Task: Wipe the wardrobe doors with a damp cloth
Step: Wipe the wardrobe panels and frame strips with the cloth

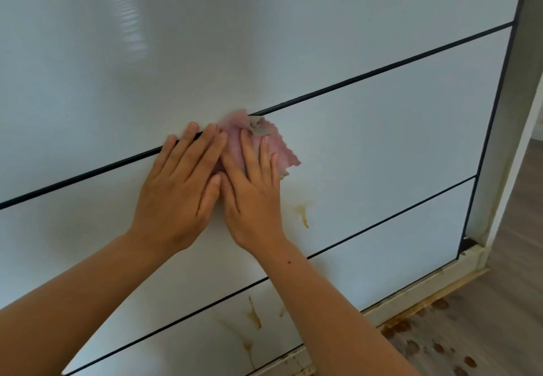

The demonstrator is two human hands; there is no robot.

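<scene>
A glossy white wardrobe door (382, 128) fills the view, crossed by dark horizontal lines. A crumpled pink cloth (279, 147) with a greyish patch lies against the door at one of these lines. My right hand (252, 196) presses flat on the cloth with straight fingers. My left hand (176, 190) lies flat beside it, fingertips over the dark line and on the cloth's left edge. Both hands touch each other at the thumbs. Yellow-brown drip stains (304, 214) mark the door just below and right of the cloth.
More brown streaks (254, 314) run down the lowest panel. The door's dark frame edge (487, 146) and a white jamb stand at the right. Brown spots (435, 349) lie on the wood floor below the bottom rail.
</scene>
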